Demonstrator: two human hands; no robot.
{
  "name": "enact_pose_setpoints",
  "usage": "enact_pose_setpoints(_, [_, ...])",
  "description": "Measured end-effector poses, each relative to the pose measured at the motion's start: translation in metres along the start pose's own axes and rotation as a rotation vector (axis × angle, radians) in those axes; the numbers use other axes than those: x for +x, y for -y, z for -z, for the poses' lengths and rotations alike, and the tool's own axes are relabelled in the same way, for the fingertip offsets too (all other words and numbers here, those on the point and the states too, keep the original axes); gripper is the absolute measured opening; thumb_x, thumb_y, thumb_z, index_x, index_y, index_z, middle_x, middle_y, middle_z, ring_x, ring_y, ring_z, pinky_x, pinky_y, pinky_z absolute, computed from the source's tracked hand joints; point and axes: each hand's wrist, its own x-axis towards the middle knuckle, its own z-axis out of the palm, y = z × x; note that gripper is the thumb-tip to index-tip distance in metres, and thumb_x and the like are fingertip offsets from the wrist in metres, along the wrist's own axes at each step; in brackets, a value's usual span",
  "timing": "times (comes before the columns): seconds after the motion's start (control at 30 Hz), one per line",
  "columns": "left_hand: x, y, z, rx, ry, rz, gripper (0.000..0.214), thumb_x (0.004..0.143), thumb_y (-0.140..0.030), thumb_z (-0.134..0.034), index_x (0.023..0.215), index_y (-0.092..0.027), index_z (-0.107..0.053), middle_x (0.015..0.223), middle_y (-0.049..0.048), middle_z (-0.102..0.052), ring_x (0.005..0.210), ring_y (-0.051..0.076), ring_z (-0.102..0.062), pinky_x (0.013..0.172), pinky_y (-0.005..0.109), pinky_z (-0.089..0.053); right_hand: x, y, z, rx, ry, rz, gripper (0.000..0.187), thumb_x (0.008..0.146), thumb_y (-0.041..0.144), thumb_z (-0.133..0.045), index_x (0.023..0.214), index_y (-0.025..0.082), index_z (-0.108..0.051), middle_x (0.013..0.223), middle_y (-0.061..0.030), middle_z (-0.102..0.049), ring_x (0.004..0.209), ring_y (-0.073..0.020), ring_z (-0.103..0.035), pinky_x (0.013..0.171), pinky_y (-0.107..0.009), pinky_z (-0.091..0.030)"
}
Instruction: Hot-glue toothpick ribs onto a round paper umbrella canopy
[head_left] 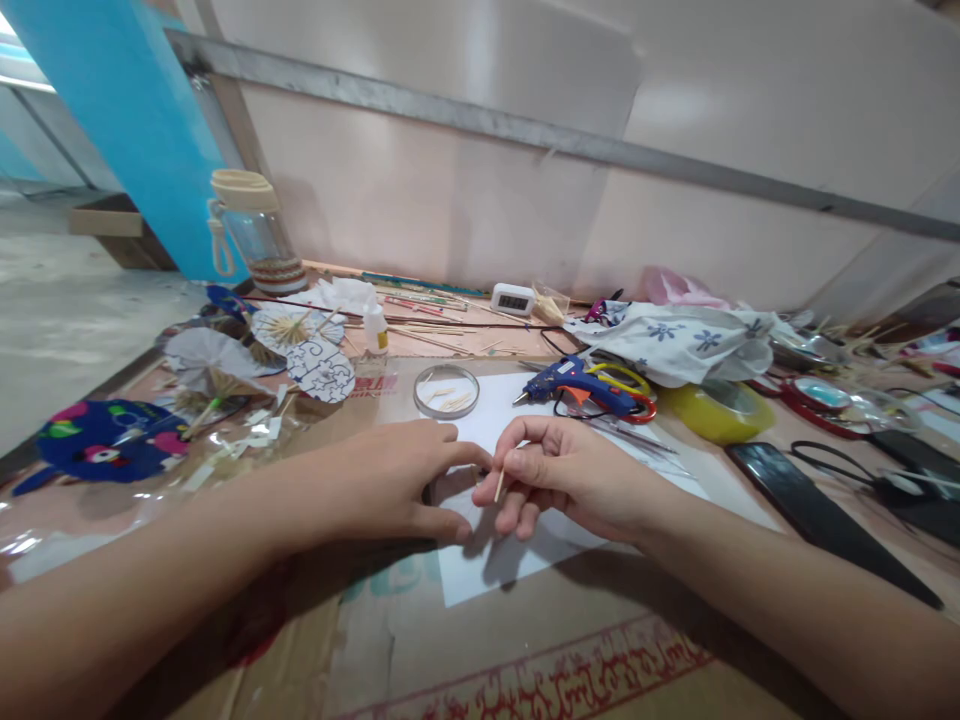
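My right hand pinches a short thin wooden stick between thumb and forefinger, its other fingers loosely curled below. My left hand hovers beside it, thumb and forefinger apart. The left forefinger reaches to the right fingertips; whether it touches the stick I cannot tell. Under both hands lies a sheet of white paper on printed cardboard. Just beyond the left hand, a round shallow dish holds several short pale sticks.
Behind the right hand lie a blue glue gun, scissors and yellow tape. A black phone is at right. Small decorated fans lie at left, with a white bottle and a drinking bottle farther back.
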Motion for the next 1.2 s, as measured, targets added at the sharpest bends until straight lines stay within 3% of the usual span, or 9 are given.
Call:
enact_pose_setpoints(0.2, [-0.001, 0.004, 0.005, -0.019, 0.014, -0.031, 0.039, 0.091, -0.06, -0.073, 0.111, -0.027, -0.071, 0.098, 0.0021, -0.068, 0.084, 0.02, -0.061, 0.069, 0.03, -0.039, 0.002, -0.001, 0.001, -0.053, -0.016, 0.033, 0.046, 0.079, 0.052, -0.092, 0.086, 0.018, -0.062, 0.081, -0.0051, -0.08, 0.064, -0.0151, -0.077, 0.057, -0.023, -0.061])
enact_pose_setpoints(0.37, [-0.001, 0.011, 0.007, -0.128, -0.026, -0.041, 0.042, 0.095, -0.056, -0.066, 0.126, -0.026, -0.07, 0.102, 0.0022, -0.072, 0.083, 0.019, -0.062, 0.069, 0.028, -0.041, 0.003, -0.001, 0.001, -0.137, -0.11, 0.171, 0.042, 0.077, 0.051, -0.093, 0.081, 0.017, -0.069, 0.074, -0.0009, -0.074, 0.058, -0.0121, -0.07, 0.051, -0.022, -0.056])
enact_pose_setpoints(0.53, [-0.001, -0.001, 0.016, -0.265, -0.198, -0.086, 0.035, 0.101, -0.046, -0.052, 0.109, -0.025, -0.079, 0.099, 0.0032, -0.077, 0.09, 0.019, -0.068, 0.078, 0.029, -0.047, 0.002, 0.001, -0.001, -0.154, -0.214, 0.282, 0.039, 0.076, 0.05, -0.093, 0.079, 0.018, -0.071, 0.069, 0.0011, -0.07, 0.057, -0.0111, -0.066, 0.049, -0.021, -0.054])
enact_pose_setpoints(0.73, [-0.005, -0.024, 0.02, -0.367, -0.323, 0.083, 0.033, 0.092, -0.052, -0.06, 0.09, -0.027, -0.081, 0.086, -0.0003, -0.076, 0.079, 0.017, -0.065, 0.067, 0.029, -0.044, 0.0, 0.002, -0.005, -0.202, -0.276, 0.361, 0.038, 0.077, 0.05, -0.091, 0.079, 0.019, -0.07, 0.067, 0.0024, -0.069, 0.056, -0.012, -0.066, 0.049, -0.024, -0.055])
enact_pose_setpoints(0.87, [-0.006, -0.029, 0.017, -0.36, -0.341, 0.132, 0.032, 0.089, -0.053, -0.061, 0.089, -0.029, -0.082, 0.085, -0.0011, -0.075, 0.078, 0.017, -0.063, 0.066, 0.029, -0.041, -0.003, 0.002, -0.008, -0.194, -0.261, 0.376, 0.037, 0.078, 0.049, -0.091, 0.079, 0.019, -0.07, 0.067, 0.002, -0.071, 0.057, -0.0123, -0.067, 0.05, -0.024, -0.057])
enact_pose_setpoints(1.2, [-0.006, -0.028, 0.018, -0.414, -0.295, 0.106, 0.032, 0.089, -0.05, -0.059, 0.084, -0.026, -0.08, 0.084, -0.0005, -0.075, 0.081, 0.018, -0.065, 0.071, 0.03, -0.044, -0.001, 0.005, -0.004, -0.093, -0.195, 0.421, 0.029, 0.083, 0.045, -0.089, 0.092, 0.02, -0.078, 0.075, 0.0, -0.077, 0.06, -0.0105, -0.071, 0.054, -0.021, -0.059])
